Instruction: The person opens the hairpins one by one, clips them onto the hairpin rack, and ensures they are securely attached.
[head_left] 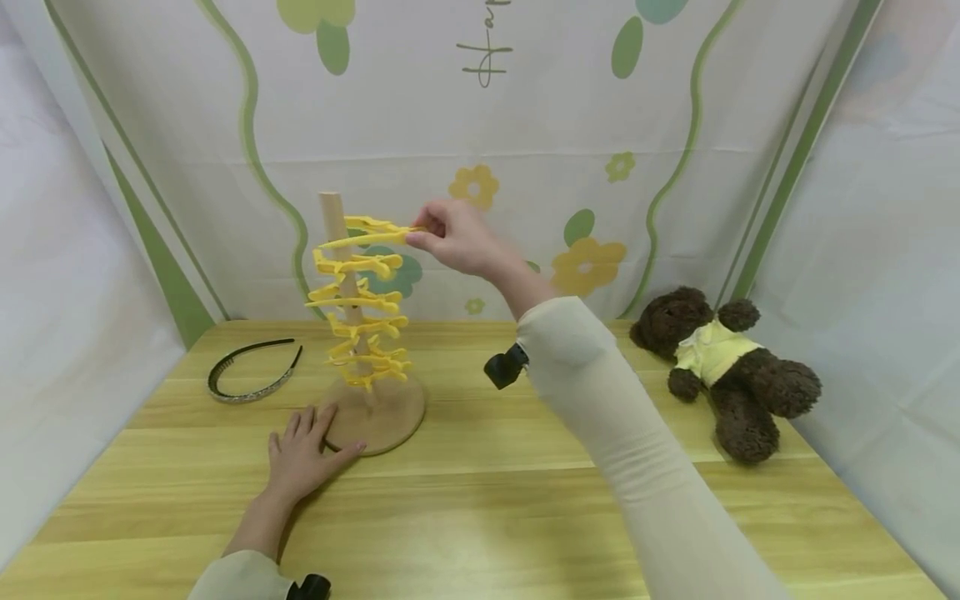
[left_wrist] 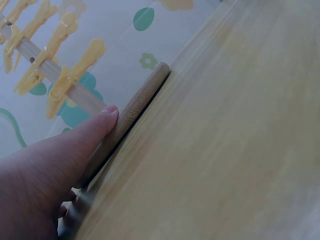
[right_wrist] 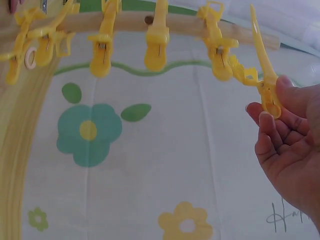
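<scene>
My right hand (head_left: 463, 237) pinches the tail of a yellow hair clip (right_wrist: 267, 75) between thumb and fingers. Its two prongs are spread apart on either side of the wooden post (head_left: 332, 212), near the top. Several more yellow hair clips (head_left: 367, 302) are clamped along the post below, pointing various ways. The post stands upright on a round wooden base (head_left: 390, 417). My left hand (head_left: 303, 458) rests with spread fingers at the base's near left edge, the thumb (left_wrist: 107, 117) touching its rim. In the left wrist view its other fingers are mostly hidden.
A black headband with a sparkly band (head_left: 255, 393) lies left of the base on the wood-grain table (head_left: 480, 525). At the right lies a dark brown teddy bear (head_left: 720, 354) in a yellow top. A printed cloth (head_left: 540, 117) hangs behind the table.
</scene>
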